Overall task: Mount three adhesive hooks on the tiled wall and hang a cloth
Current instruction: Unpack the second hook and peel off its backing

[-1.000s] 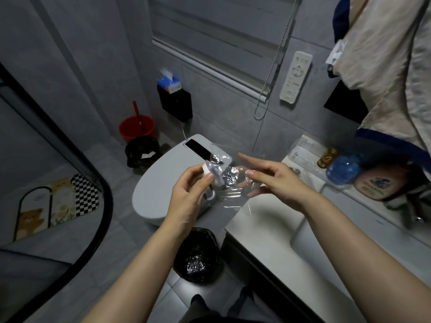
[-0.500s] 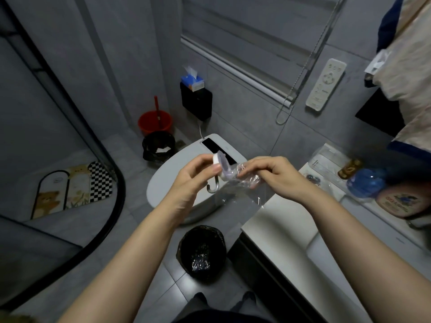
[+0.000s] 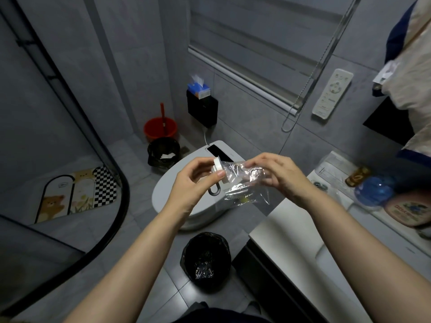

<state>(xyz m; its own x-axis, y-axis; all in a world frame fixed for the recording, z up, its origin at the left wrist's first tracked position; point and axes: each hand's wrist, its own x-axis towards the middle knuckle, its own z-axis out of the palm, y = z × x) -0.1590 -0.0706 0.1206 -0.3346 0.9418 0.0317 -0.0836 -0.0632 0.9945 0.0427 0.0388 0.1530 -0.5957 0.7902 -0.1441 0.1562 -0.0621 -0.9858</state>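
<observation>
We are unwrapping an adhesive hook (image 3: pixel 218 174): our left hand (image 3: pixel 193 183) pinches its white base above the toilet (image 3: pixel 186 206), while our right hand (image 3: pixel 279 178) grips the clear wrapper (image 3: pixel 242 183). Next, we judge, pull the wrapper free and bin it.

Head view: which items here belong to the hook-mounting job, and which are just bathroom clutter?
Job: adhesive hook in left hand; clear wrapper in right hand; tiled wall.
Clutter: red bucket, tissue box, remote, bin.
</observation>
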